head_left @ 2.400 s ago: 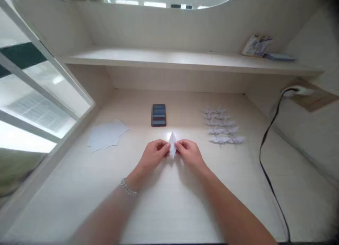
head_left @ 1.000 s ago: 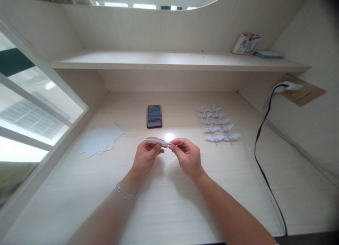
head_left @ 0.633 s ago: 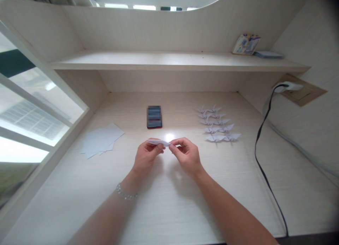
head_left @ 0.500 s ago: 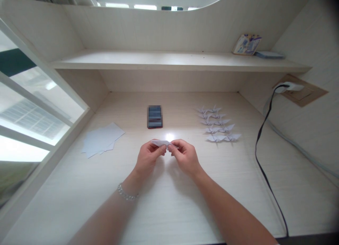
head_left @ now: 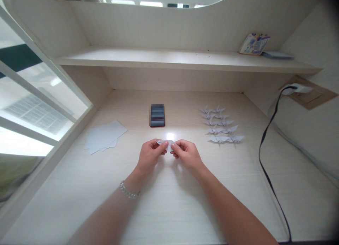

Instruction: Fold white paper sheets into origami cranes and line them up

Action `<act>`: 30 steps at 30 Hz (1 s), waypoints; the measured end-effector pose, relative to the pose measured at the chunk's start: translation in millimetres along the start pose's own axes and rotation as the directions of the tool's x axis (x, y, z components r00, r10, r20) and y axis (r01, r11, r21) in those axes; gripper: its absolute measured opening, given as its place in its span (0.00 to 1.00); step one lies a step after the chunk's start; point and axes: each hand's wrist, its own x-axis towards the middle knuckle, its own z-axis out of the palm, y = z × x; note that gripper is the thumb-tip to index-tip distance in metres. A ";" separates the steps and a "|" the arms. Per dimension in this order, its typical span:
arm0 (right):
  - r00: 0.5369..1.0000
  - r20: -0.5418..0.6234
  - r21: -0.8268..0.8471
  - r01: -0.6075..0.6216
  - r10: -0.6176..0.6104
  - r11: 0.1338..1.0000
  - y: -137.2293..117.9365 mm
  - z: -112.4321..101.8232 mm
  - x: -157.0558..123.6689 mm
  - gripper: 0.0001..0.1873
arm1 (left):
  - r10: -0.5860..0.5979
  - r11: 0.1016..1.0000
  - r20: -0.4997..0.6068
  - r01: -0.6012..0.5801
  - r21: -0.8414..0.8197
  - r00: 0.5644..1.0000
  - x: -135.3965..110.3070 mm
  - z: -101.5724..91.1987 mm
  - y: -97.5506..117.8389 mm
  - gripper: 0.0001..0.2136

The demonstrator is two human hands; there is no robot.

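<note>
Both of my hands hold a small folded piece of white paper (head_left: 166,144) just above the pale wooden desk (head_left: 169,202). My left hand (head_left: 149,156), with a bracelet on its wrist, pinches the paper's left end between thumb and fingers. My right hand (head_left: 186,156) pinches its right end, fingers curled. The paper lies nearly flat between the fingertips. A row of several finished paper cranes (head_left: 221,126) lies to the right, beyond my right hand. A stack of flat white paper sheets (head_left: 104,136) lies to the left.
A dark phone (head_left: 157,115) lies flat beyond my hands. A black cable (head_left: 267,146) runs from a wall plug (head_left: 296,90) down the desk's right side. A shelf (head_left: 185,60) above holds a small printed packet (head_left: 253,44). A window frame (head_left: 39,96) borders the left.
The folded paper stood upright between my fingers at first; it has since been turned to lie flat, and my hands have drawn closer together on it. The view shifted slightly.
</note>
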 end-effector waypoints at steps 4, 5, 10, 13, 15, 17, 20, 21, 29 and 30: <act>1.000 -0.003 -0.006 -0.002 0.002 1.000 0.7 -3.0 1.3 0.16 | -0.063 0.998 -0.031 0.062 -0.028 0.998 2.7 -3.7 3.0 0.12; 1.000 -0.006 -0.009 -0.003 0.003 1.000 0.8 -3.9 1.7 0.16 | -0.075 0.996 -0.038 0.074 -0.040 0.996 3.4 -4.6 3.7 0.13; 0.999 -0.026 -0.016 -0.024 0.023 1.000 0.6 -7.5 3.3 0.17 | -0.085 0.994 -0.072 0.079 -0.081 0.994 5.5 -7.9 5.8 0.12; 0.999 -0.023 -0.003 -0.040 0.040 0.999 0.4 -8.2 3.4 0.17 | -0.088 0.993 -0.071 0.082 -0.081 0.994 5.1 -8.4 6.9 0.12; 0.999 -0.021 0.002 -0.047 0.047 0.999 0.4 -8.3 3.1 0.16 | -0.105 0.989 -0.044 0.100 -0.110 0.993 3.7 -7.2 7.6 0.11; 0.999 -0.016 -0.012 -0.048 0.047 0.999 0.7 -8.1 2.9 0.16 | -0.125 0.979 0.006 0.125 -0.159 0.992 1.7 -4.6 7.9 0.11; 0.999 0.000 -0.033 -0.038 0.038 0.999 1.8 -7.1 3.1 0.16 | -0.127 0.980 0.062 0.135 -0.147 0.990 -0.9 0.5 6.3 0.14; 0.999 0.004 -0.031 -0.038 0.038 0.999 2.2 -6.7 3.3 0.16 | -0.120 0.986 0.065 0.126 -0.108 0.991 -1.4 1.8 5.2 0.15; 0.994 0.049 0.036 -0.100 0.098 0.994 1.3 -4.4 3.1 0.15 | -0.083 0.991 0.037 0.079 0.108 0.996 -0.7 -0.1 -1.5 0.18; 0.994 0.050 0.026 -0.096 0.095 0.995 1.1 -4.1 3.0 0.14 | -0.083 0.990 0.046 0.077 0.120 0.995 -0.9 -0.3 -1.6 0.18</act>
